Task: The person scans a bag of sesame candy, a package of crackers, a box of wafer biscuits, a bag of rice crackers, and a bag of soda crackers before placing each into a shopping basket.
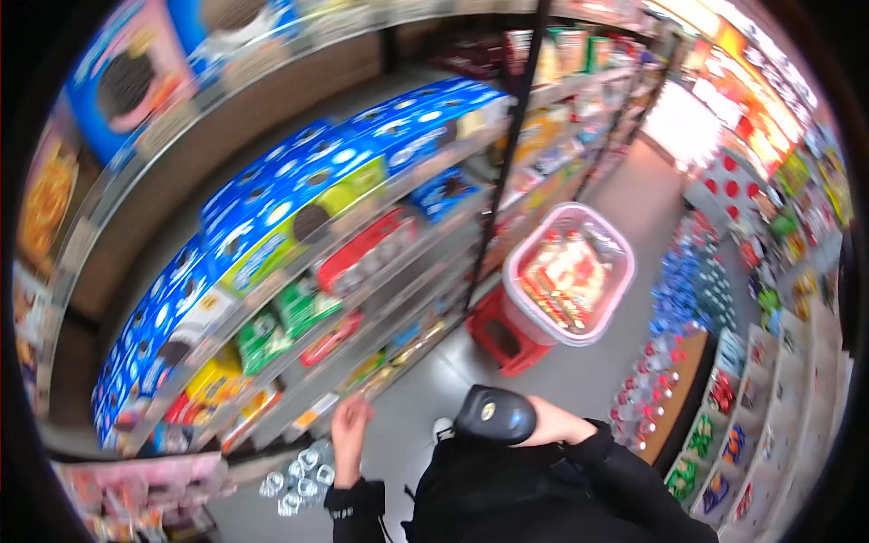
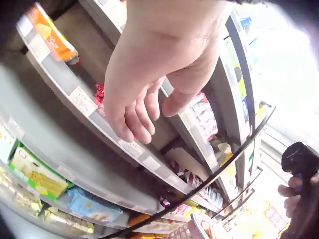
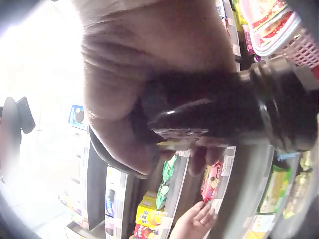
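Note:
My left hand (image 1: 350, 425) hangs in front of the lower snack shelves with its fingers loosely bent and nothing in them. In the left wrist view, the left hand (image 2: 154, 74) overlaps a shelf edge with price tags (image 2: 83, 101). My right hand (image 1: 554, 422) grips a black handheld barcode scanner (image 1: 495, 414) in front of my body. Close up in the right wrist view, the fingers of the right hand (image 3: 149, 55) wrap around the dark handle of the scanner (image 3: 199, 112), whose wider ringed end points right.
A pink basket (image 1: 514, 271) holding red and yellow packs stands on a red stool (image 1: 507, 344) in the aisle. Blue biscuit boxes (image 1: 362, 136) line the shelf on the left. Bottles (image 1: 644, 385) and snack bins (image 1: 724, 425) stand on the right. Clear cups or bottles (image 1: 299, 478) sit on the floor.

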`<act>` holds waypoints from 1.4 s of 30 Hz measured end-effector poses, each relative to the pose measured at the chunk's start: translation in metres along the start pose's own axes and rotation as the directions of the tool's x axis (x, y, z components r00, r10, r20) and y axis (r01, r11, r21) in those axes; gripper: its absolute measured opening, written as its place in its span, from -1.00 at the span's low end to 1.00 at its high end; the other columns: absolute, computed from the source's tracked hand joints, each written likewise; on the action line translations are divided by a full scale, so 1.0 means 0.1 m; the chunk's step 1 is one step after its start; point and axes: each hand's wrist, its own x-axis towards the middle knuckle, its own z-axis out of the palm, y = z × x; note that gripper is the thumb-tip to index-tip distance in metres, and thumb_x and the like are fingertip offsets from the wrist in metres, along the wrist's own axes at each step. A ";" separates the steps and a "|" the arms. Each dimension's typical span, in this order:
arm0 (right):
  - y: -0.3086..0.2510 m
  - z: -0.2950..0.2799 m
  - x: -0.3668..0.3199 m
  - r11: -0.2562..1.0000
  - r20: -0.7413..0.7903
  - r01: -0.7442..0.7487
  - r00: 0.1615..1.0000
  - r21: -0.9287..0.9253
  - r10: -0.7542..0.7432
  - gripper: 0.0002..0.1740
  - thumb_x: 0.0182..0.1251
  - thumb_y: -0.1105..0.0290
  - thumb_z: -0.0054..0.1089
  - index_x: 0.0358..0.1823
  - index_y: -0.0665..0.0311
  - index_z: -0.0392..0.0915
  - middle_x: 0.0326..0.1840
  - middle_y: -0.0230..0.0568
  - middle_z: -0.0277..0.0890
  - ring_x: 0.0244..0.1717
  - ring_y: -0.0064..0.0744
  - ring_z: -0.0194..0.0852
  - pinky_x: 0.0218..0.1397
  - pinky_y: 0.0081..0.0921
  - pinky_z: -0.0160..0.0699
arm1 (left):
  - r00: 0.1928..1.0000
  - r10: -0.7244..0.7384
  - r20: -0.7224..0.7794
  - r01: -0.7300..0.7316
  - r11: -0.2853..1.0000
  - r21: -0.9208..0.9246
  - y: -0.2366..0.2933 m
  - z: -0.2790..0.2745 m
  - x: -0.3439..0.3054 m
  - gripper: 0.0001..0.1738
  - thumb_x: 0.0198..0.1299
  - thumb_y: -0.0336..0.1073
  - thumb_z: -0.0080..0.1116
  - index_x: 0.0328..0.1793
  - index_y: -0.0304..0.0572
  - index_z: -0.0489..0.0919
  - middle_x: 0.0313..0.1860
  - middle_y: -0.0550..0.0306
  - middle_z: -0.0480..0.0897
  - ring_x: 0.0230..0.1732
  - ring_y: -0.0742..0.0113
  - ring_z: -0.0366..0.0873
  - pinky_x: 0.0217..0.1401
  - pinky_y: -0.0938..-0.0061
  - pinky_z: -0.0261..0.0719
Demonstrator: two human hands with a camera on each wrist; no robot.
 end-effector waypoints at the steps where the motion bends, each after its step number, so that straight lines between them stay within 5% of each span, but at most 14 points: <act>1: 0.01 -0.02 -0.06 1.000 0.000 0.008 1.000 -0.008 -0.008 -0.46 -0.18 0.45 0.28 -0.08 0.36 0.32 -0.16 -0.22 0.44 -0.14 -0.51 0.33 -0.02 -0.52 0.30 | 1.000 -0.005 0.025 0.005 1.000 -0.016 -0.09 0.06 -0.07 -0.75 0.12 -0.41 -0.04 -0.06 -0.32 0.36 -0.24 0.10 0.49 -0.22 0.38 0.48 -0.15 0.55 0.45; 4: 0.09 -0.04 -0.14 0.993 -0.029 0.122 0.992 -0.006 -0.122 -0.49 -0.15 0.44 0.27 -0.10 0.36 0.32 -0.18 -0.22 0.44 -0.18 -0.51 0.34 -0.06 -0.53 0.32 | 0.993 -0.103 0.050 0.103 0.995 0.005 -0.12 0.18 -0.25 -0.77 0.10 -0.44 -0.09 -0.09 -0.34 0.36 -0.30 0.08 0.52 -0.32 0.38 0.50 -0.23 0.55 0.47; 16: 0.45 -0.84 -0.95 0.991 -0.241 0.113 0.966 0.067 -0.094 -0.38 -0.18 0.42 0.32 -0.01 0.35 0.29 -0.08 -0.23 0.39 -0.08 -0.49 0.30 0.05 -0.49 0.26 | 0.956 -0.239 0.173 0.209 0.962 0.175 -0.20 1.26 -0.13 -0.73 0.09 -0.45 -0.13 -0.06 -0.35 0.34 -0.30 0.01 0.53 -0.35 0.33 0.52 -0.27 0.57 0.48; 24: 0.76 -1.74 -1.82 0.977 -0.542 0.147 0.840 0.153 -0.042 -0.41 -0.23 0.47 0.29 -0.05 0.36 0.30 -0.15 -0.22 0.42 -0.13 -0.52 0.31 -0.01 -0.50 0.29 | 0.868 -0.323 0.377 0.216 0.930 0.298 -0.17 2.99 -0.07 -0.72 0.12 -0.41 -0.11 -0.03 -0.36 0.33 -0.25 -0.01 0.52 -0.30 0.32 0.51 -0.20 0.52 0.47; 29: 0.86 -2.24 -2.42 0.994 -0.651 -0.004 0.755 0.110 0.075 -0.39 -0.25 0.47 0.32 -0.05 0.36 0.32 -0.18 -0.25 0.45 -0.17 -0.55 0.35 -0.05 -0.54 0.32 | 0.797 -0.335 0.503 0.192 0.929 0.315 -0.23 3.88 -0.10 -0.71 0.12 -0.38 -0.09 -0.03 -0.35 0.33 -0.24 0.02 0.51 -0.29 0.35 0.50 -0.19 0.55 0.46; 35: 1.06 -2.48 -2.89 0.989 -0.783 -0.019 0.609 0.145 0.127 -0.39 -0.27 0.48 0.34 -0.06 0.34 0.33 -0.16 -0.28 0.44 -0.14 -0.53 0.36 -0.03 -0.54 0.31 | 0.718 -0.379 0.583 0.186 0.913 0.364 -0.24 4.53 -0.07 -0.73 0.13 -0.39 -0.10 -0.04 -0.30 0.35 -0.26 0.09 0.51 -0.29 0.43 0.48 -0.20 0.57 0.44; 42: 1.16 -2.63 -3.03 0.972 -0.800 -0.058 0.558 0.226 0.219 -0.41 -0.28 0.48 0.34 -0.09 0.34 0.34 -0.19 -0.26 0.44 -0.15 -0.50 0.38 -0.05 -0.53 0.33 | 0.702 -0.312 0.640 0.087 0.930 0.357 -0.28 4.96 0.36 -0.70 0.11 -0.42 -0.14 -0.01 -0.33 0.33 -0.29 0.11 0.52 -0.33 0.44 0.48 -0.24 0.60 0.44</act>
